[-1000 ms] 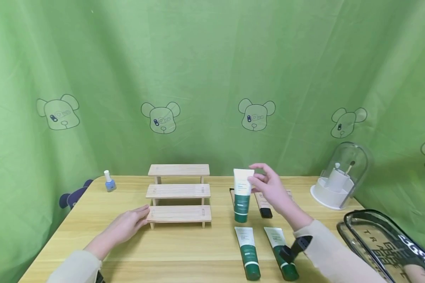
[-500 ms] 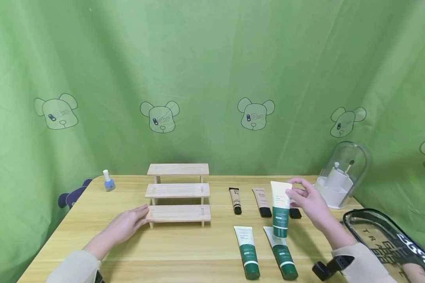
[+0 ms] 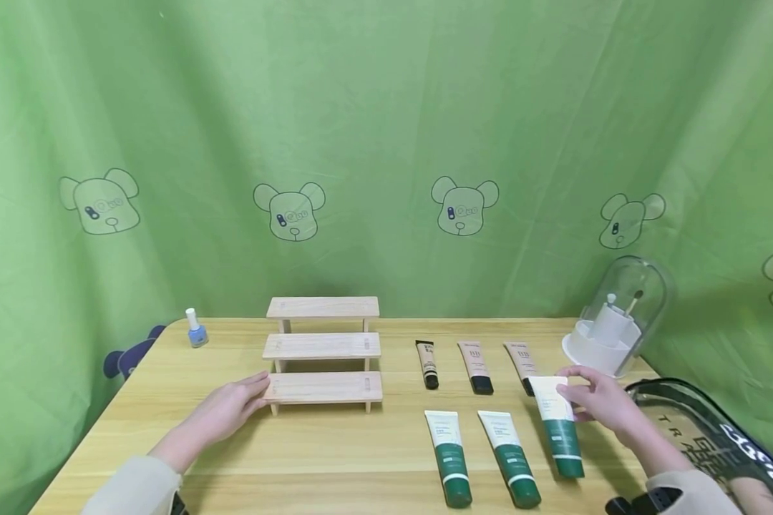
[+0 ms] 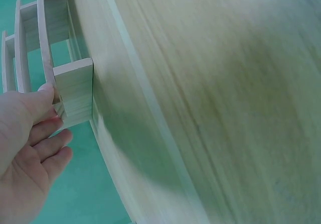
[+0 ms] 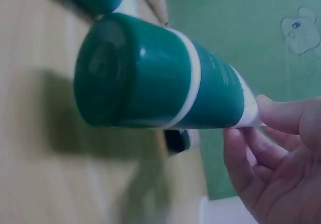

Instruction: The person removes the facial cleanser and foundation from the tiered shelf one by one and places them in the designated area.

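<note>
My right hand (image 3: 602,402) pinches the flat white end of a white-and-green squeeze tube (image 3: 558,429), its green cap pointing down toward me. In the right wrist view, thumb and fingers (image 5: 281,116) grip that end, and the cap's shadow falls on the table. Two matching tubes, a middle one (image 3: 510,461) and a left one (image 3: 449,461), lie to its left. My left hand (image 3: 222,411) holds the left end of the lowest step of a three-tier wooden stand (image 3: 322,386). The left wrist view shows the thumb on the plank's edge (image 4: 49,58).
Behind lie a beige tube (image 3: 427,363) and two pink BB tubes, one central (image 3: 474,366) and one right (image 3: 519,361). A domed brush holder (image 3: 602,343) stands back right, a clear black-edged bag (image 3: 702,429) at right. Blue nail polish (image 3: 197,335) stands far left.
My right hand has carried the green-and-white tube rightward and toward me, past the BB tubes, to the right of the two lying tubes. The left hand stays on the stand.
</note>
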Demonstrator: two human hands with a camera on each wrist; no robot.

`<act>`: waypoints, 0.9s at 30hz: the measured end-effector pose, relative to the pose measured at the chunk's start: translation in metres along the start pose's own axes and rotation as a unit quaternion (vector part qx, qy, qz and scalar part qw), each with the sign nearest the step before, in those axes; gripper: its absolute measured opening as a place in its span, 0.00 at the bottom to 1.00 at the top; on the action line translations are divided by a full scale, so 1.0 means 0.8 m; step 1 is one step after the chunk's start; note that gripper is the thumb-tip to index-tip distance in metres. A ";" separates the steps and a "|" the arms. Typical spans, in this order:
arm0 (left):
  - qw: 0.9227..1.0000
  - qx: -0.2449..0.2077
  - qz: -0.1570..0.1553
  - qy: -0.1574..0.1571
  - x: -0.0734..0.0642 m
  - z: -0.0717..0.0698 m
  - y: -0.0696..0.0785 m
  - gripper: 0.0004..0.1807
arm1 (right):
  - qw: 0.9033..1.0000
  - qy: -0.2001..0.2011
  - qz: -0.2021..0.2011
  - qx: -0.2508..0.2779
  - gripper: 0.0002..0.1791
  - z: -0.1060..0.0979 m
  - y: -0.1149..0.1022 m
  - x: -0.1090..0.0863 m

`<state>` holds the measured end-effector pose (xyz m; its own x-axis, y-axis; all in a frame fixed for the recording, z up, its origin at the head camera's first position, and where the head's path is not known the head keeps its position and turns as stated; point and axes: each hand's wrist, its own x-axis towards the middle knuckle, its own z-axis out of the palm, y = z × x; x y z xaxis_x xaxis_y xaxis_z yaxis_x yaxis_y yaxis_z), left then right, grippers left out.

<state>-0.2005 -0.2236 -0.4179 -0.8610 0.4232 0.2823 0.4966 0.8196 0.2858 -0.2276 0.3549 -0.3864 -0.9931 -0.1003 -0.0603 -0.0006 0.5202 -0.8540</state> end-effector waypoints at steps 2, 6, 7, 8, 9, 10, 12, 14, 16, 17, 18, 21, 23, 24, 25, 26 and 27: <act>1.000 0.000 0.001 0.000 0.000 0.000 0.000 0.21 | 1.000 -0.013 0.019 -0.007 0.23 -0.001 0.010 0.000; 1.000 0.002 0.003 0.000 0.000 -0.001 0.000 0.21 | 0.998 -0.033 0.045 -0.026 0.22 -0.002 0.030 0.002; 1.000 0.003 0.004 -0.001 0.000 -0.001 0.000 0.21 | 0.998 -0.039 0.047 -0.030 0.22 -0.002 0.033 0.003; 1.000 0.002 0.003 -0.002 0.000 -0.001 0.000 0.21 | 0.997 -0.045 0.047 -0.034 0.21 -0.002 0.037 0.003; 1.000 0.002 0.003 -0.002 0.000 -0.001 0.001 0.21 | 0.997 -0.049 0.047 -0.037 0.20 -0.003 0.040 0.004; 1.000 0.001 0.002 -0.003 0.000 -0.001 0.001 0.21 | 0.997 -0.053 0.047 -0.038 0.20 -0.003 0.043 0.004; 1.000 0.000 0.002 -0.003 0.000 -0.001 0.001 0.21 | 0.996 -0.056 0.051 -0.040 0.19 -0.003 0.047 0.005; 1.000 -0.002 -0.002 -0.002 -0.001 -0.001 0.002 0.21 | 0.996 -0.056 0.053 -0.043 0.18 -0.003 0.050 0.006; 1.000 -0.004 -0.003 -0.001 0.000 0.000 0.003 0.21 | 0.996 -0.052 0.062 -0.046 0.18 -0.003 0.051 0.007; 1.000 -0.005 -0.003 -0.001 0.000 0.000 0.003 0.21 | 0.995 -0.050 0.066 -0.050 0.18 -0.003 0.051 0.008; 1.000 -0.005 -0.003 -0.001 0.000 0.001 0.002 0.21 | 0.995 -0.048 0.070 -0.056 0.18 -0.003 0.051 0.009; 1.000 -0.003 0.001 0.002 0.000 0.001 0.002 0.21 | 0.993 -0.047 0.078 -0.071 0.18 -0.002 0.050 0.010; 1.000 -0.001 0.003 0.004 0.000 0.001 0.001 0.21 | 0.992 -0.050 0.081 -0.082 0.19 -0.002 0.048 0.011; 1.000 0.001 0.004 0.004 0.000 0.001 0.001 0.21 | 0.991 -0.051 0.082 -0.088 0.20 -0.003 0.047 0.011; 1.000 0.001 0.005 0.004 0.000 0.001 0.001 0.21 | 0.991 -0.053 0.083 -0.093 0.20 -0.003 0.046 0.010; 1.000 0.001 0.005 0.003 0.000 0.001 0.001 0.21 | 0.990 -0.056 0.084 -0.098 0.21 -0.003 0.044 0.010; 1.000 0.001 0.003 0.002 0.000 0.001 0.001 0.21 | 0.989 -0.059 0.085 -0.101 0.22 -0.004 0.043 0.009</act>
<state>-0.2000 -0.2230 -0.4187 -0.8576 0.4261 0.2879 0.5012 0.8179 0.2826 -0.2356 0.3748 -0.4146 -0.9602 -0.0891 -0.2648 0.1300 0.6965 -0.7057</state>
